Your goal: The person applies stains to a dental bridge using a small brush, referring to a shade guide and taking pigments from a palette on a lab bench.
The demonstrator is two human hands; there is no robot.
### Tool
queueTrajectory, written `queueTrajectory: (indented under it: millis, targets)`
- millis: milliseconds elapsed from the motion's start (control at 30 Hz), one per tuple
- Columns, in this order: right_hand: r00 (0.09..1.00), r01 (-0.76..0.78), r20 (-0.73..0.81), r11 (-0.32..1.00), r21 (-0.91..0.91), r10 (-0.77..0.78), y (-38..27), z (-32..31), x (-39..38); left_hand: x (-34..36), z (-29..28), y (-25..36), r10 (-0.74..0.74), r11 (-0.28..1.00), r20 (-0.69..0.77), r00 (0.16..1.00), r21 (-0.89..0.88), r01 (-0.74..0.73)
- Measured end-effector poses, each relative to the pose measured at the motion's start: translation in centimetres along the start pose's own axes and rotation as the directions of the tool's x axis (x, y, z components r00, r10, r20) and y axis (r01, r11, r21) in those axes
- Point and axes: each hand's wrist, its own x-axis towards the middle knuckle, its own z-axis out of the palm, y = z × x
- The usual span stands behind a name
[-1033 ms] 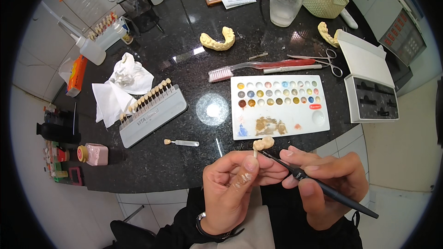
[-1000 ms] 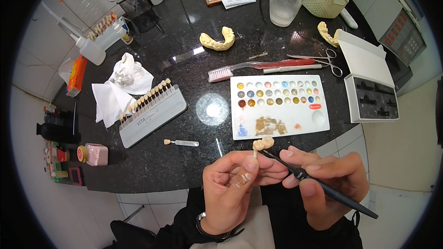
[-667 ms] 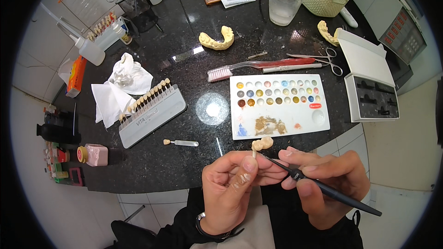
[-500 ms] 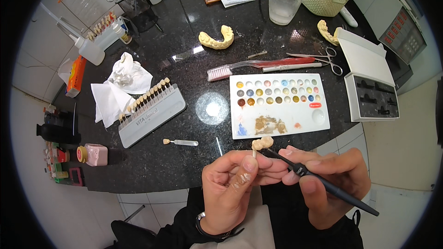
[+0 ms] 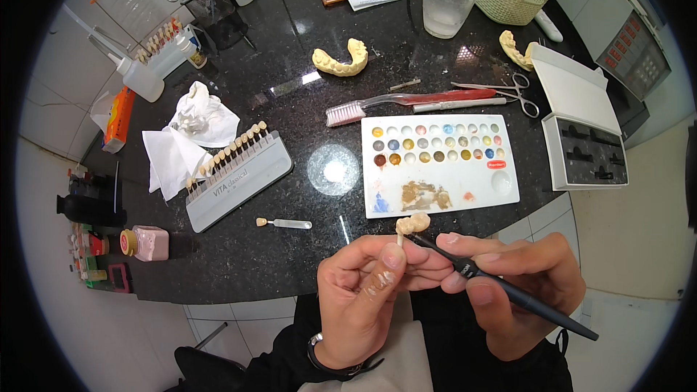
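Note:
Pinched between the thumb and fingers of my left hand (image 5: 363,283) is a short pale peg (image 5: 400,241). On its top sits a small tooth-coloured dental bridge (image 5: 414,223) of a few joined teeth. My right hand (image 5: 526,276) is closed around a black-handled fine brush (image 5: 534,300), held like a pen. The brush tip points up and left, at the underside of the bridge; whether it touches cannot be made out. Just beyond the bridge lies a white paint palette (image 5: 450,176) with rows of coloured wells and a brown smear.
Left of my hands are a single shade tab (image 5: 287,223), a tooth shade guide (image 5: 239,185) and crumpled tissue (image 5: 207,116). Behind the palette lie a toothbrush (image 5: 392,101) and scissor-like forceps (image 5: 519,87). A plaster dental model (image 5: 341,65), a cup (image 5: 446,11) and an open box (image 5: 581,120) stand farther off.
The bridge has risen very slightly. The brush has rolled a little in my right hand, and its tip has shifted slightly near the bridge. Nothing else has visibly moved.

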Motion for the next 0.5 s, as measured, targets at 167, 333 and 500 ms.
queueTrajectory:
  millis: [167, 333, 500]
  targets:
    - [0.993, 0.081, 0.093, 0.994, -0.069, -0.075, 0.23, -0.46, 0.02, -0.02, -0.13, -0.15, 0.005, 1.0, -0.002, 1.0, 0.014, -0.005]
    - [0.997, 0.062, 0.06, 0.996, -0.068, -0.058, 0.22, -0.26, 0.04, -0.03, 0.07, -0.21, 0.018, 0.999, -0.022, 1.0, 0.03, -0.017]
    - [0.997, 0.056, 0.062, 0.995, -0.081, -0.051, 0.14, -0.25, -0.05, -0.04, -0.08, -0.24, 0.011, 1.0, -0.023, 1.0, 0.004, -0.011]
